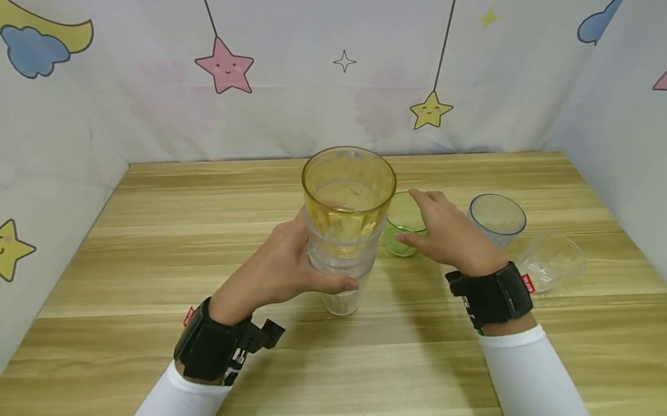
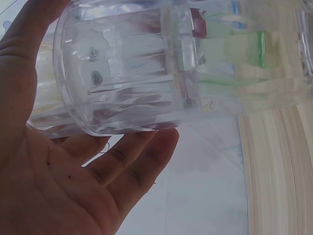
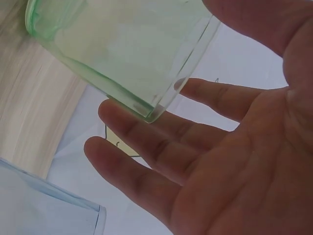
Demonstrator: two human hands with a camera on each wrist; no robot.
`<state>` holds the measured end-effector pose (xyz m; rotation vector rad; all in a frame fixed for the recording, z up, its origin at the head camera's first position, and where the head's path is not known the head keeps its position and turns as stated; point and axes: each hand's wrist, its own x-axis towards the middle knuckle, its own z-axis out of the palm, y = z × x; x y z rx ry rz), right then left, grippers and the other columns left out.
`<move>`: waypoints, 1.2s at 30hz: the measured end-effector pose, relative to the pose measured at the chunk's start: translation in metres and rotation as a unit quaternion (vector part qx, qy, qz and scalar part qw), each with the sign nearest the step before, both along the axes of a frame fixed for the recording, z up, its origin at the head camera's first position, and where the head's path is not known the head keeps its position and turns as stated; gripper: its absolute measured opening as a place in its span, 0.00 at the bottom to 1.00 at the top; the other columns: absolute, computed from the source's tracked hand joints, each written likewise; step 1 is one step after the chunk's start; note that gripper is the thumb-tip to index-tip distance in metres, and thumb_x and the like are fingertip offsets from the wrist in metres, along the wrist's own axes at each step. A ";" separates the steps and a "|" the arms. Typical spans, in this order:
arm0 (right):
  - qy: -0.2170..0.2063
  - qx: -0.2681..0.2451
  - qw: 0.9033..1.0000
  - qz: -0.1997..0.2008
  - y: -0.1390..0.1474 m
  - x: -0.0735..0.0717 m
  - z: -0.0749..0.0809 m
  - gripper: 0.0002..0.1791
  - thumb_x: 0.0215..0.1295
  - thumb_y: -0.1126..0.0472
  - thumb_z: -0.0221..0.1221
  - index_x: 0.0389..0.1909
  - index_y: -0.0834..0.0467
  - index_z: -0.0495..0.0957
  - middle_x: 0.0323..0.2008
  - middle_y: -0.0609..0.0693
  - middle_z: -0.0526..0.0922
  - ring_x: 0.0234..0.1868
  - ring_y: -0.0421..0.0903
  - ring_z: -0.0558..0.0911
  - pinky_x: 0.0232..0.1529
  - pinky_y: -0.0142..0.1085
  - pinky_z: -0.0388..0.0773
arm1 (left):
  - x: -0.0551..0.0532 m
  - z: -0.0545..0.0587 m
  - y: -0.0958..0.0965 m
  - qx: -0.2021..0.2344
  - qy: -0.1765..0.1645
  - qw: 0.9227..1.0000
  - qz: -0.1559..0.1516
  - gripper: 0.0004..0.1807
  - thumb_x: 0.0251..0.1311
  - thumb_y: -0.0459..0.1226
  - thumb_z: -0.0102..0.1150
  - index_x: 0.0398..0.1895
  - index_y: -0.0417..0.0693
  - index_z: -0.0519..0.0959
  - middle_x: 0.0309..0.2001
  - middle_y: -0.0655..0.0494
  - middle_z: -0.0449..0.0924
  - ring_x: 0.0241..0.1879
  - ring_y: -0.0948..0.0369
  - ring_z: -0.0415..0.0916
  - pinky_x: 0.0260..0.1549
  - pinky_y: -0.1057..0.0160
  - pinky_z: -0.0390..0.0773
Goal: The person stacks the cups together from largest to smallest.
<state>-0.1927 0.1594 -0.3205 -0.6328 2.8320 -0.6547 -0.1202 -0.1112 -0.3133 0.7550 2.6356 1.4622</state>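
In the head view, my left hand (image 1: pixel 286 264) grips a tall stack of nested cups, thumb across the near side and fingers around the back. An amber cup (image 1: pixel 346 202) tops this stack, with ridged clear cups (image 2: pixel 122 73) below it. A green cup (image 1: pixel 399 244) stands upright just right of the stack. Over its rim reaches my right hand (image 1: pixel 454 236), thumb on the near side and fingers at the far side. The right wrist view shows these fingers spread and only slightly bent, with fingertips (image 3: pixel 110 110) right at the green cup's wall and rim.
Right of my right hand stands a blue-rimmed cup (image 1: pixel 496 220). A clear cup (image 1: pixel 554 263) is beside it, partly behind the wrist strap (image 1: pixel 494 297). The wooden table (image 1: pixel 144 230) meets a printed white cloth (image 1: pixel 282 116) at the back and both sides.
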 end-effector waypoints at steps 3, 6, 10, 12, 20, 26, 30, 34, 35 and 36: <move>0.003 0.000 1.000 -0.005 -0.001 0.002 0.001 0.46 0.69 0.53 0.65 0.77 0.68 0.52 0.70 0.73 0.58 0.71 0.67 0.61 0.65 0.60 0.65 | 0.001 0.000 -0.001 0.002 -0.002 1.000 -0.002 0.50 0.42 0.45 0.84 0.68 0.64 0.63 0.57 0.64 0.77 0.55 0.62 0.77 0.53 0.54 0.77; 0.007 -0.001 1.000 -0.012 -0.001 0.003 0.002 0.46 0.67 0.52 0.67 0.77 0.67 0.53 0.70 0.72 0.60 0.70 0.67 0.63 0.64 0.60 0.66 | 0.001 0.001 -0.002 0.003 -0.003 1.000 -0.004 0.50 0.42 0.45 0.84 0.69 0.63 0.63 0.58 0.64 0.77 0.55 0.62 0.76 0.54 0.53 0.77; 0.014 -0.004 1.000 -0.018 -0.001 0.003 0.002 0.48 0.64 0.51 0.70 0.76 0.66 0.56 0.68 0.71 0.62 0.66 0.66 0.67 0.61 0.60 0.69 | 0.001 0.001 -0.002 0.001 -0.002 1.000 -0.002 0.51 0.42 0.45 0.84 0.69 0.64 0.63 0.58 0.64 0.77 0.55 0.63 0.76 0.54 0.54 0.77; 0.021 -0.006 1.000 -0.019 -0.002 0.003 0.001 0.48 0.63 0.51 0.71 0.76 0.66 0.57 0.67 0.71 0.63 0.64 0.66 0.69 0.60 0.59 0.70 | 0.001 0.000 -0.002 0.001 -0.003 1.000 -0.002 0.51 0.42 0.45 0.84 0.69 0.64 0.63 0.58 0.64 0.77 0.55 0.62 0.76 0.54 0.53 0.77; 0.047 -0.016 0.999 -0.021 -0.002 0.002 0.000 0.49 0.59 0.50 0.74 0.74 0.65 0.61 0.64 0.70 0.66 0.62 0.65 0.70 0.58 0.59 0.71 | 0.001 0.001 -0.002 0.000 -0.005 1.000 -0.002 0.50 0.42 0.45 0.85 0.69 0.62 0.63 0.58 0.64 0.77 0.55 0.62 0.76 0.54 0.53 0.76; 0.046 -0.009 0.998 -0.028 -0.001 0.001 0.002 0.48 0.59 0.48 0.73 0.73 0.66 0.62 0.66 0.69 0.66 0.64 0.66 0.69 0.59 0.60 0.70 | 0.000 0.001 -0.001 -0.001 -0.005 1.000 -0.001 0.51 0.41 0.45 0.85 0.69 0.62 0.63 0.57 0.63 0.77 0.55 0.62 0.77 0.54 0.53 0.77; 0.041 -0.010 0.999 -0.031 -0.001 0.002 0.004 0.48 0.60 0.46 0.71 0.72 0.68 0.62 0.66 0.70 0.66 0.65 0.67 0.68 0.60 0.61 0.69 | 0.001 0.000 -0.002 -0.001 -0.002 1.000 0.000 0.51 0.41 0.45 0.85 0.68 0.61 0.64 0.57 0.62 0.78 0.54 0.61 0.77 0.53 0.53 0.77; 0.039 -0.013 0.999 -0.035 -0.001 0.001 0.005 0.49 0.60 0.45 0.71 0.72 0.70 0.62 0.67 0.71 0.65 0.65 0.68 0.67 0.60 0.61 0.68 | 0.000 0.000 -0.002 0.002 -0.004 1.000 0.000 0.51 0.41 0.45 0.85 0.68 0.63 0.64 0.57 0.63 0.78 0.54 0.62 0.77 0.53 0.53 0.77; 0.039 -0.013 0.998 -0.036 -0.001 0.001 0.005 0.49 0.60 0.45 0.71 0.72 0.70 0.62 0.67 0.71 0.65 0.65 0.68 0.67 0.61 0.61 0.69 | 0.000 0.000 -0.002 0.004 -0.005 1.000 -0.001 0.50 0.41 0.45 0.85 0.68 0.63 0.64 0.57 0.63 0.78 0.54 0.62 0.77 0.53 0.53 0.77; 0.039 -0.014 0.998 -0.038 -0.001 0.001 0.005 0.49 0.59 0.45 0.71 0.71 0.71 0.62 0.67 0.71 0.65 0.65 0.68 0.67 0.61 0.61 0.69 | 0.000 0.000 -0.001 0.005 -0.006 1.000 -0.001 0.50 0.41 0.45 0.85 0.68 0.63 0.64 0.57 0.63 0.78 0.55 0.62 0.77 0.53 0.54 0.77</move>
